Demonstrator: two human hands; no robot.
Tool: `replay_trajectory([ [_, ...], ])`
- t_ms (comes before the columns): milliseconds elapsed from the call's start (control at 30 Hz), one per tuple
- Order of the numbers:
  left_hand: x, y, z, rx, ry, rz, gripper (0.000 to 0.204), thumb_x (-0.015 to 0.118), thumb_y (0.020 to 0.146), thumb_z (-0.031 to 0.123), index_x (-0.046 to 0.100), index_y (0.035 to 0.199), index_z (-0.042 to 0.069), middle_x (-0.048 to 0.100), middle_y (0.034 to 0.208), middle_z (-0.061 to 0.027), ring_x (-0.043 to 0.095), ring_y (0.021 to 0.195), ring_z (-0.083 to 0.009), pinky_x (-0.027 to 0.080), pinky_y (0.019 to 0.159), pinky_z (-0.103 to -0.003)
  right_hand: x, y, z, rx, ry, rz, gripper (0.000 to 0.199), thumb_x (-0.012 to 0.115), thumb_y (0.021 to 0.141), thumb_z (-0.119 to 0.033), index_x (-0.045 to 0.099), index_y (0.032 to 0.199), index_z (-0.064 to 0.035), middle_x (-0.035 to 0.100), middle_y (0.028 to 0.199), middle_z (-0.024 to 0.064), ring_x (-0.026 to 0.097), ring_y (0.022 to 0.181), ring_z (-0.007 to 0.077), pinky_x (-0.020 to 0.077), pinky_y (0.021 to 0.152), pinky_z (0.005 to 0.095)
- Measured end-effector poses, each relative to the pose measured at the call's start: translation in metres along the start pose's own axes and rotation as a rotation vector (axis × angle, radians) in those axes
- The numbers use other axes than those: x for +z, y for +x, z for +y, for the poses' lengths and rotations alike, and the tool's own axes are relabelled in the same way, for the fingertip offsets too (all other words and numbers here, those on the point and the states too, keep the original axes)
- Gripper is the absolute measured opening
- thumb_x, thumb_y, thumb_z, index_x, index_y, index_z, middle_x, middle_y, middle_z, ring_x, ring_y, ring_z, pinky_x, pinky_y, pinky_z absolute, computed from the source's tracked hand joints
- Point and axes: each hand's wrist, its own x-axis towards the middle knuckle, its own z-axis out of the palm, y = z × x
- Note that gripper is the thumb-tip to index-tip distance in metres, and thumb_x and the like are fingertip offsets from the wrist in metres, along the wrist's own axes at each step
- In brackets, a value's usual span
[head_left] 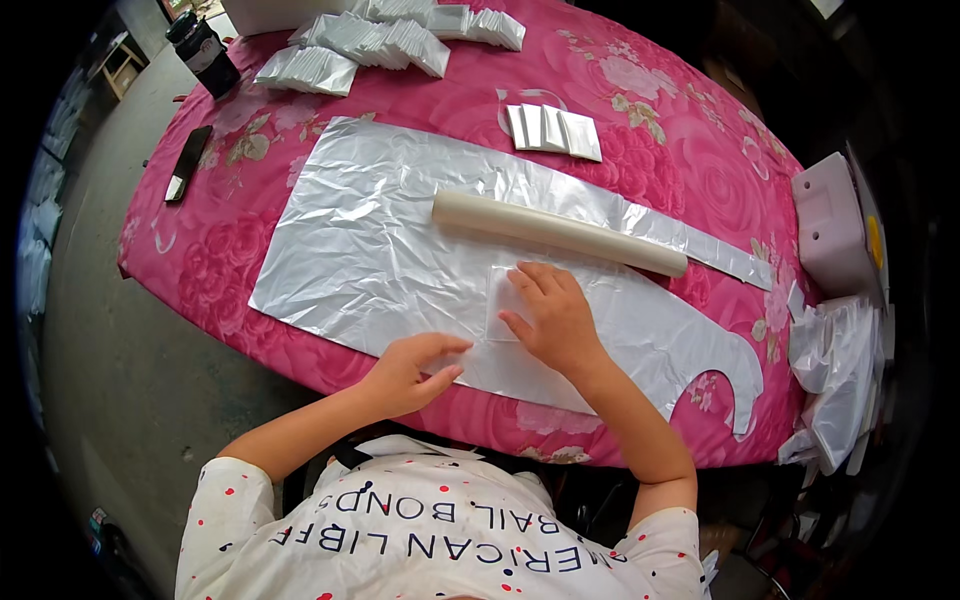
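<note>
White dotted shirt fabric (430, 510) sits closest, and beyond it the left hand (403, 376) hovers half open at the near edge of the silver sheet (340, 220), nothing between thumb and fingers. Loosely spread, the right hand (556, 318) covers part of a flat pale square (497, 318), so I cannot tell its long axis or any firm hold. That square lies far and right of the left hand, nearer than the pale tube (560, 232).

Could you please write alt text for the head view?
A person's right hand spreads over a small pale square on a silvery sheet, the left hand open nearby. A pale roll lies across the sheet; silvery packets sit beyond on pink floral cloth.
</note>
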Motion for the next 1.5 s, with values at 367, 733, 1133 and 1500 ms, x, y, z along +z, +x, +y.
replay_trajectory([
  [367,0.002,-0.121,-0.039,-0.853,-0.760,0.172,0.031,0.050,0.094,0.023,0.059,0.109,-0.002,0.064,0.103,-0.0115,0.063,0.088,-0.0172,0.050,0.078,-0.025,0.096,-0.007,-0.114,-0.170,0.204,-0.045,0.057,0.043,0.091,-0.038,0.034,0.136,-0.0040,0.022,0.145,0.0184,0.016,0.137,0.0327,0.0108,0.109,0.0455],
  [733,-0.028,-0.096,0.009,-0.354,0.313,0.125,0.016,0.067,0.075,0.012,0.067,0.090,0.006,0.065,0.076,-0.0121,0.062,0.060,-0.0191,0.049,0.055,-0.029,0.048,0.003,-0.101,-0.578,0.173,-0.212,0.012,0.065,0.075,-0.013,0.059,0.084,-0.0093,0.048,0.126,0.0102,0.029,0.132,0.0283,0.0099,0.106,0.0570],
  [1133,-0.025,-0.063,0.019,-0.034,0.336,0.192,0.032,0.068,0.074,0.015,0.062,0.104,0.003,0.065,0.095,-0.0143,0.063,0.082,-0.0274,0.052,0.071,-0.033,-0.063,0.153,0.167,0.427,0.574,0.514,0.022,0.065,0.080,-0.019,0.066,0.089,0.0010,0.065,0.077,0.0066,0.059,0.070,0.0123,0.0449,0.066,0.0261],
  [1500,-0.027,-0.049,0.012,0.043,0.384,0.206,0.030,0.069,0.076,0.015,0.063,0.104,0.004,0.065,0.096,-0.0144,0.064,0.085,-0.0273,0.051,0.070,-0.032,-0.065,0.130,0.150,0.398,-0.111,0.473,0.044,0.070,0.073,-0.031,0.061,0.102,0.0010,0.060,0.100,0.0212,0.057,0.095,0.0355,0.0450,0.081,0.0411],
])
